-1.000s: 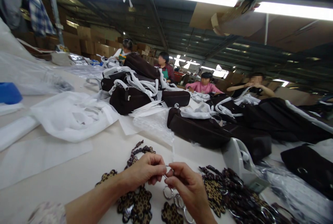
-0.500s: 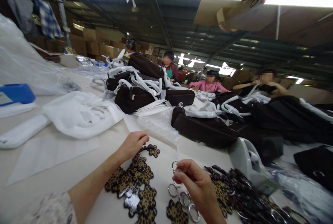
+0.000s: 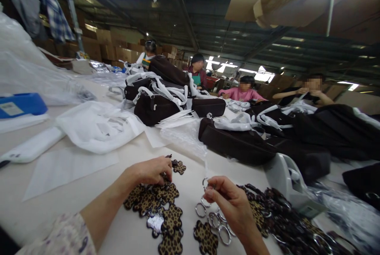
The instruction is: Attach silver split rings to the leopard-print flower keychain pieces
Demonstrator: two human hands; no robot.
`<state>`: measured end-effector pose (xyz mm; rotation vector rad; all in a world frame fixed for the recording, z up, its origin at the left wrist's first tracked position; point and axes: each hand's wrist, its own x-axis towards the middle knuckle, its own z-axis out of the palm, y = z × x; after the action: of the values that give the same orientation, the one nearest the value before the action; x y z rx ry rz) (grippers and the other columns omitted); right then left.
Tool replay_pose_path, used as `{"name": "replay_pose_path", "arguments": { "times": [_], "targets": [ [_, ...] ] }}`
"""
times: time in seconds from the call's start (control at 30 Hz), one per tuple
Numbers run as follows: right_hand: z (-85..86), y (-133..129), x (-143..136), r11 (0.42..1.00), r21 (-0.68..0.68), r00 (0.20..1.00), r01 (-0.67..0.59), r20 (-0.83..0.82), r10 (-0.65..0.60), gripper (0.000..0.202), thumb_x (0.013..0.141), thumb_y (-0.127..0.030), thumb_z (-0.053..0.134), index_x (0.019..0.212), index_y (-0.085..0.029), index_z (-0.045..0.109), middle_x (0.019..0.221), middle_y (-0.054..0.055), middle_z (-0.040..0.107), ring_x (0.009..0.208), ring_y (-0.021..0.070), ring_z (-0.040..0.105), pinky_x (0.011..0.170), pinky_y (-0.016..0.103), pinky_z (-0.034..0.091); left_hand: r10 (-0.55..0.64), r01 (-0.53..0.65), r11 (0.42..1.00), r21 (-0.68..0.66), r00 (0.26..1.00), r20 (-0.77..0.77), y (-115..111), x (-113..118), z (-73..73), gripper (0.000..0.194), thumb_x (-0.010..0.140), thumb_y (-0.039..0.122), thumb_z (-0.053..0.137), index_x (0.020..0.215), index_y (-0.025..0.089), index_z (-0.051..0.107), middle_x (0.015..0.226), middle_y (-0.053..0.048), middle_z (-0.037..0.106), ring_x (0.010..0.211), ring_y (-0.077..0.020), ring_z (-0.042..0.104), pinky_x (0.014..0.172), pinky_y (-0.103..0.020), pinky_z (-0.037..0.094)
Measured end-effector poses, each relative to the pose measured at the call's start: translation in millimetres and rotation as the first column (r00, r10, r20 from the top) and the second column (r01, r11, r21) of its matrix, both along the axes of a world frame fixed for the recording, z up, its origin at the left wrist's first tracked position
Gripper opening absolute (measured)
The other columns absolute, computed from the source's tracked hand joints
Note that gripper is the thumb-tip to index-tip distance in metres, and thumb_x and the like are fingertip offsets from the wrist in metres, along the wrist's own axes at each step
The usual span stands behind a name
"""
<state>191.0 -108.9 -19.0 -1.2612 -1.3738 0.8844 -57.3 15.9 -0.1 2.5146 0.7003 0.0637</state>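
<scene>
My right hand (image 3: 230,203) pinches a silver metal ring (image 3: 204,184) between thumb and forefinger. Below it on the table lie several loose silver rings (image 3: 213,220) and one leopard-print, flower-shaped charm (image 3: 205,237). My left hand (image 3: 157,171) reaches down with curled fingers at the top of a pile of leopard-print charms (image 3: 169,219); what its fingertips grip is hidden. Just beyond those fingers rests a single small charm (image 3: 179,167) with a dark strap. Right of my right hand is a heap of dark beaded straps (image 3: 282,215) with charms and rings among them.
A grey tape dispenser (image 3: 287,180) stands behind the strap heap. Dark bags (image 3: 234,140) with white-wrapped handles cover the far table. White foam wrapping (image 3: 97,128) and a blue container (image 3: 22,104) lie to the left. Several people (image 3: 243,91) work across the table.
My left hand has come down and nearer onto the charm pile, its fingers curling in. The right hand still holds the ring. The view has shifted slightly.
</scene>
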Motion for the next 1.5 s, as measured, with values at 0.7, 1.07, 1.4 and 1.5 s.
{"name": "replay_pose_path", "arguments": {
  "times": [0.7, 1.07, 1.4, 1.5],
  "targets": [
    [-0.1, -4.8, -28.4, 0.902, -0.193, 0.850, -0.386, -0.454, 0.267, 0.023, 0.063, -0.026, 0.083, 0.077, -0.016, 0.068, 0.056, -0.004, 0.065, 0.048, 0.0117, 0.064, 0.048, 0.020, 0.050, 0.410, 0.054, 0.576, -0.815, 0.844, 0.346, -40.2, 34.7, 15.9, 0.036, 0.057, 0.010, 0.061, 0.092, 0.017, 0.063, 0.082, 0.000, 0.070, 0.074, -0.0141, 0.059, 0.067, -0.023, 0.041],
    [7.4, -4.0, -25.8, 0.905, -0.225, 0.864, -0.360, -0.446, 0.233, 0.025, 0.061, -0.027, 0.084, 0.076, -0.015, 0.067, 0.057, -0.004, 0.064, 0.046, 0.0110, 0.063, 0.047, 0.020, 0.050, 0.512, -0.098, 0.617, -0.780, 0.803, 0.304, -38.4, 36.6, 14.3, 0.021, 0.057, 0.015, 0.068, 0.077, 0.014, 0.068, 0.065, 0.003, 0.061, 0.061, -0.0115, 0.051, 0.056, -0.022, 0.037],
    [10.3, -6.1, -26.6, 0.908, -0.214, 0.856, -0.361, -0.461, 0.232, 0.025, 0.060, -0.027, 0.085, 0.074, -0.015, 0.068, 0.055, -0.004, 0.064, 0.045, 0.0119, 0.064, 0.046, 0.020, 0.049, 0.558, 0.057, 0.453, -0.890, 0.760, 0.332, -33.7, 37.1, 6.0, 0.027, 0.059, 0.017, 0.069, 0.083, 0.016, 0.058, 0.068, 0.002, 0.063, 0.066, -0.0172, 0.063, 0.065, -0.029, 0.045],
    [10.8, -5.8, -25.7, 0.910, -0.206, 0.853, -0.361, -0.466, 0.233, 0.025, 0.060, -0.026, 0.084, 0.075, -0.015, 0.068, 0.054, -0.004, 0.064, 0.044, 0.0115, 0.064, 0.045, 0.019, 0.048, 0.502, -0.073, 0.659, -0.749, 0.784, 0.365, -31.0, 35.8, 6.3, 0.020, 0.059, 0.014, 0.066, 0.079, 0.015, 0.063, 0.072, 0.001, 0.063, 0.070, -0.0145, 0.058, 0.065, -0.025, 0.042]
  ]
}}
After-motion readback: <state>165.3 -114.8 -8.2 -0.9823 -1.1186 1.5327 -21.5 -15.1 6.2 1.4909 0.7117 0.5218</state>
